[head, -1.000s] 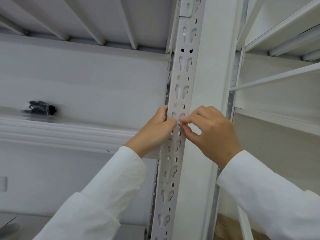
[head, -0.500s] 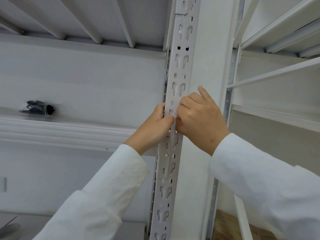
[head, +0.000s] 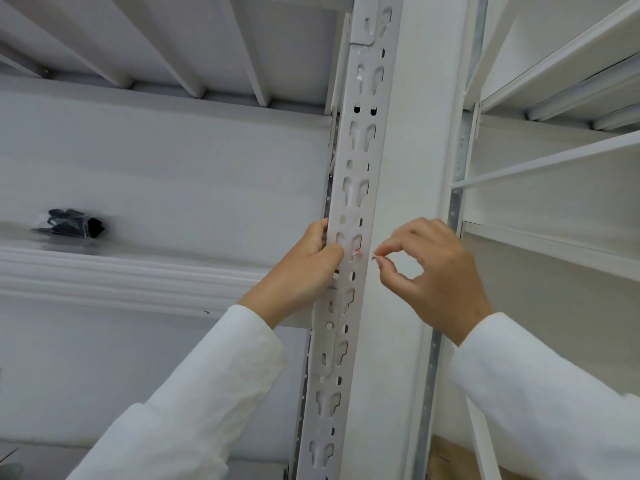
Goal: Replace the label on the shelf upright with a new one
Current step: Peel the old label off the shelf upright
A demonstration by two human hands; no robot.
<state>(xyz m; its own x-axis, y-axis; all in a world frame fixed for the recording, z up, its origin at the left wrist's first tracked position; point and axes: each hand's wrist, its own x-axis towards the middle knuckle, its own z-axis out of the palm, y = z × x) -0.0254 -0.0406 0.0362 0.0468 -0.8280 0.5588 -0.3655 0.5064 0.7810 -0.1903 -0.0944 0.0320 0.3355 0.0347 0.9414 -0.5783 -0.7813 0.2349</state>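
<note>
Half a second ago your right hand [head: 433,271] was pressed against the shelf upright [head: 349,258] beside your left; now it has pulled away to the right of the frame's centre, thumb and forefinger pinched together on something too small to make out. Your left hand [head: 304,268] stays wrapped around the upright's left edge, thumb on its slotted face. The label [head: 357,251] shows only as a tiny red-and-white scrap on the upright at mid-frame, just beside your left thumb and apart from the right fingertips. A black bundle [head: 74,224] lies on the shelf [head: 138,271] at left.
</note>
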